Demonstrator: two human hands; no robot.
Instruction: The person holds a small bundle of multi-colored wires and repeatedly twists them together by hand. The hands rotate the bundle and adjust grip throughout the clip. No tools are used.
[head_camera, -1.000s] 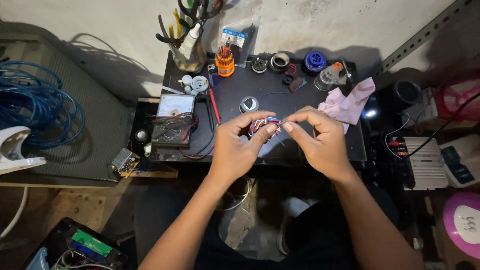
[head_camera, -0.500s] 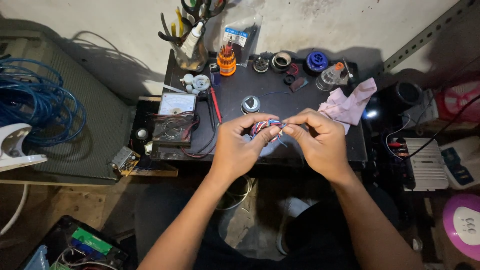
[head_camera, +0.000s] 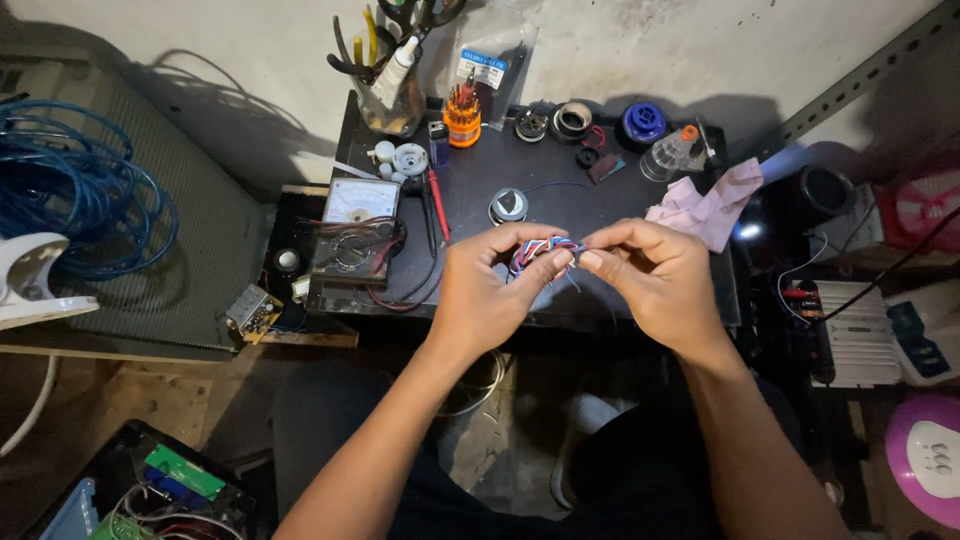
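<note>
Both-hand pinch grip on wire bundle (head_camera: 543, 254), long axis left-right.

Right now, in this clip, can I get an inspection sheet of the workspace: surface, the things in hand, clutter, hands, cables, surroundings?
Surface: small dark table, crowded along its far edge.
Things in hand: bundle of coloured wires, red, blue and white, held above the table's near edge.
Clutter: analog multimeter, orange screwdriver set, jar of pliers, round metal part, blue spool, pink cloth.
Hands: left hand and right hand both pinch the bundle.
Cables: blue cable coil at left; red and black probe leads by the meter.
Surroundings: white wall; circuit boards in box on the floor.
</note>
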